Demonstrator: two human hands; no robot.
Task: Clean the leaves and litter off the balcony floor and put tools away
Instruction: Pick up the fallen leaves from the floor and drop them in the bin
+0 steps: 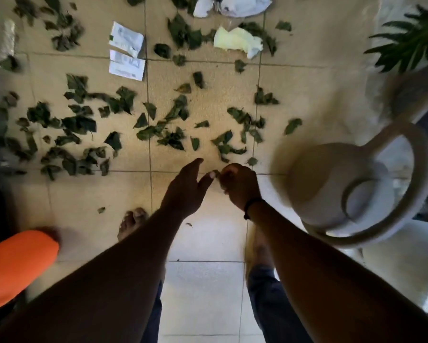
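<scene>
The scattered dark green leaves (124, 125) lie flat on the beige tiled balcony floor (215, 78), most of them beyond the fingertips of both hands. Further away are two white printed paper slips (127, 53) and a crumpled pale yellow tissue (237, 40).

The left hand (185, 189) is held out with its fingers straight and near together, holding nothing. The right hand (237, 184) has its fingers curled; between them there seems to be a small leaf scrap (216, 173), but blur makes this uncertain.

I judge the leaves to be very light, thin and limp, easy to tear. It is better to gather many together than to pinch single edges. The papers are light also and can be lifted at a free corner.
</scene>
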